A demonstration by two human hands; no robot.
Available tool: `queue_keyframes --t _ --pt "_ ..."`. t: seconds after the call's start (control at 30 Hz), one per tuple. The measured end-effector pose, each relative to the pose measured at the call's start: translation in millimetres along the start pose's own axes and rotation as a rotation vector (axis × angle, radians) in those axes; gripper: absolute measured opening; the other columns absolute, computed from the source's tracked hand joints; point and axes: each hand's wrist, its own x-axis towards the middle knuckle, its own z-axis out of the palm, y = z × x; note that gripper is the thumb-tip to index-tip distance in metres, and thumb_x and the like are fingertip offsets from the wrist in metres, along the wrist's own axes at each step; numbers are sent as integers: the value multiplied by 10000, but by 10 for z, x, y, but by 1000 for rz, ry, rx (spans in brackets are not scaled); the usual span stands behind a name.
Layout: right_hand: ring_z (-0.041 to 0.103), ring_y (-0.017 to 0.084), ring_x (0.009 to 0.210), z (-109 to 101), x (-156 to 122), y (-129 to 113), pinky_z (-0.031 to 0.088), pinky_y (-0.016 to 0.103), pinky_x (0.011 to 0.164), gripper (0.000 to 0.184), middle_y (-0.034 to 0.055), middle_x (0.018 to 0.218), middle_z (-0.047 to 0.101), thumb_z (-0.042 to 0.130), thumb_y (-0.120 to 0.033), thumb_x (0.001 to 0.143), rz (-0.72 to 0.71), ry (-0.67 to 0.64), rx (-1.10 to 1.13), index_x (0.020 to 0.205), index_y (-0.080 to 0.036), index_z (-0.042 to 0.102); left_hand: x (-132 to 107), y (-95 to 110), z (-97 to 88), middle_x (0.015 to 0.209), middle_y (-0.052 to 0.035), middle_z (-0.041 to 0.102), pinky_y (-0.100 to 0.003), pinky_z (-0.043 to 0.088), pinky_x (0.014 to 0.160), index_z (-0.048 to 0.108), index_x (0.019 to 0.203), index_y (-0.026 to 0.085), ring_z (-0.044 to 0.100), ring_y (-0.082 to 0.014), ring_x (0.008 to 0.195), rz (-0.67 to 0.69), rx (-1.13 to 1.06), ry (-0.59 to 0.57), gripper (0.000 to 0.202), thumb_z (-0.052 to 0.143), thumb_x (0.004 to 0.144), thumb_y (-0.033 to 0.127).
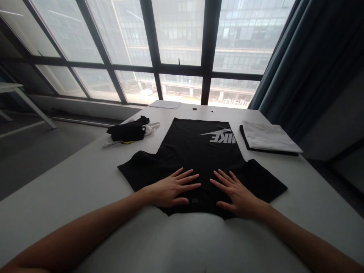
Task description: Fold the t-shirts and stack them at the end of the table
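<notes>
A black T-shirt (196, 155) lies spread on the white table, its collar end towards me and its hem at the far side. A white printed logo shows upside down near the far right of the shirt. My left hand (173, 188) rests flat on the upper left of the cloth, fingers spread. On the right, my right hand (234, 192) also lies flat with its fingers apart. Both palms press on the fabric near the collar, with a small grey patch between them. Neither hand grips anything. The sleeves stretch out to either side.
Left of the shirt sits a loose pile of black and white clothes (127, 131). Folded white and black garments (270, 138) are stacked at the right edge of the white table (85, 182). Papers (165, 104) lie at the far edge, before the windows. A dark curtain (298, 49) hangs at right.
</notes>
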Motion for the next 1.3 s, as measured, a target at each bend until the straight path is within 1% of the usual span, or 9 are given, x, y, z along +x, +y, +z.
queue_keyframes --t 0.13,0.27,0.47,0.63,0.73,0.9,1.03,1.13,1.3 --pt "243 266 1518 18 53 114 198 571 1220 568 66 1636 302 438 -443 1024 106 220 -6 1566 -310 332 17 -18 -8 1635 -3 291 -512 93 1250 240 1588 391 198 -284 1527 -15 -4 63 657 516 1002 504" --pt "238 290 1518 30 62 466 205 601 1205 559 110 1628 313 345 -420 1041 375 434 -107 1569 -237 335 26 -137 62 1646 4 259 -515 83 1249 239 1588 385 151 -273 1537 -110 48 132 593 449 1040 471" --pt "259 336 1505 46 -141 1121 221 606 1189 662 199 1607 322 304 -510 1020 762 372 -191 1538 -103 370 23 -248 154 1666 14 174 -541 52 1238 196 1589 408 124 -292 1539 -152 98 90 623 442 1030 529" --pt "269 349 1499 8 -199 1259 214 612 1185 731 221 1600 322 290 -549 1003 863 386 -200 1548 -64 326 23 -214 130 1668 21 166 -528 45 1240 198 1588 413 108 -276 1543 -167 83 72 595 404 1043 532" --pt "235 342 1512 -15 -172 1203 212 603 1189 759 241 1612 278 275 -519 1007 838 481 -235 1560 -1 243 20 -208 132 1661 18 202 -518 56 1243 218 1586 406 132 -270 1541 -168 77 96 582 404 1046 520" --pt "264 324 1504 -7 -144 1130 202 610 1190 612 194 1587 367 302 -451 1015 726 384 -273 1476 -76 449 22 -217 147 1667 15 179 -518 38 1243 212 1592 394 108 -273 1545 -169 81 82 591 385 1046 540" --pt "279 340 1497 -47 -122 1039 239 612 1177 621 211 1589 355 320 -441 1019 709 460 -264 1510 -70 400 23 -224 146 1671 13 163 -519 26 1241 206 1594 389 99 -277 1546 -175 93 65 594 370 1047 553" --pt "213 291 1526 -100 -75 876 217 561 1210 609 164 1622 308 326 -415 1029 505 525 -245 1560 -117 331 22 -230 149 1673 19 151 -515 24 1241 193 1595 398 99 -281 1546 -181 108 55 598 363 1046 562" --pt "112 250 1546 -94 -13 550 168 535 1236 601 53 1675 169 401 -447 1025 206 219 -145 1587 -272 284 14 -231 161 1681 -17 37 -543 16 1231 54 1608 385 55 -299 1546 -166 128 17 684 369 1035 586"
